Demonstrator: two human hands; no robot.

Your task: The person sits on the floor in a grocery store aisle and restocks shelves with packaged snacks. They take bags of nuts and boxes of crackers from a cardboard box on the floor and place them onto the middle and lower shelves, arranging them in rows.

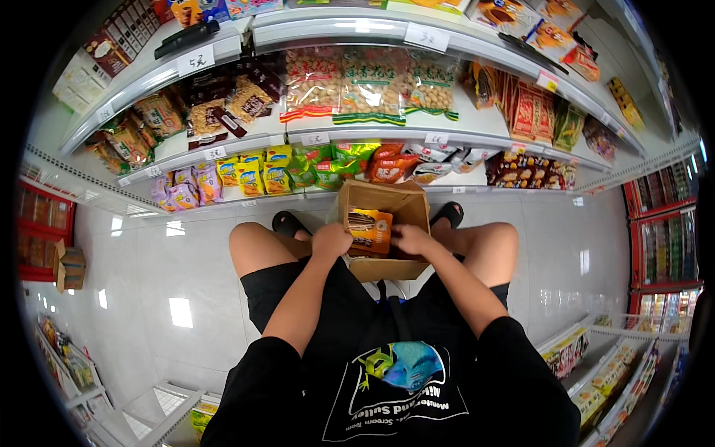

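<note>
An open cardboard box (385,270) stands on the floor between the person's knees. Inside its opening is an orange snack packet (370,230) with a picture of sunflower seeds. My left hand (333,240) grips the packet's left side at the box's edge, its fingertips partly hidden. My right hand (412,239) reaches into the box at the packet's right edge; whether its fingers close on the packet cannot be made out. More packets seem to lie beneath, mostly in shadow.
Ahead are shelves with peanut bags (371,89), green packets (329,167), yellow packets (251,176) and red packets (391,165). The shelf's price rail (357,134) runs above the lowest row. Another cardboard box (71,268) stands far left, drink coolers (665,240) at right, and more racks behind.
</note>
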